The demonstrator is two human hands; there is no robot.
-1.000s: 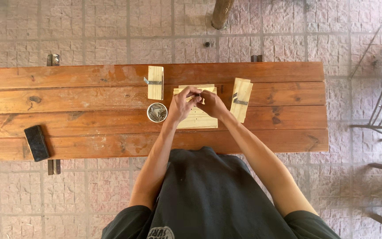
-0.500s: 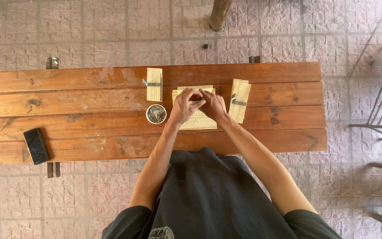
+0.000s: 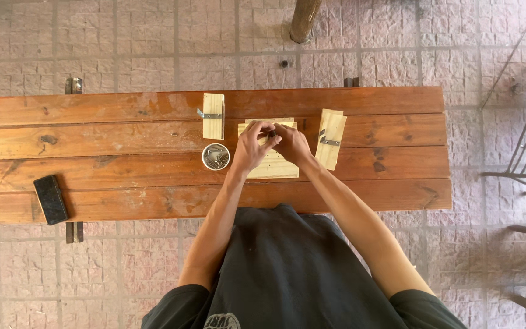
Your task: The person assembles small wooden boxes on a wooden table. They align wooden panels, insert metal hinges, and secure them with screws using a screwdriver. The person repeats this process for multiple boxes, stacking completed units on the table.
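Your left hand (image 3: 252, 146) and right hand (image 3: 291, 144) meet at centre frame, fingertips pinched on a small dark piece (image 3: 270, 133) over the pale board (image 3: 273, 166). It's tiny, so a loosened pinch could drop it between the bench (image 3: 123, 152) slats. The tin of screws (image 3: 215, 156) sits just beside your left wrist; a swing leftward could tip it. Blocks (image 3: 213, 116) (image 3: 330, 139) flank you; open room lies far left, past the phone (image 3: 50, 199)
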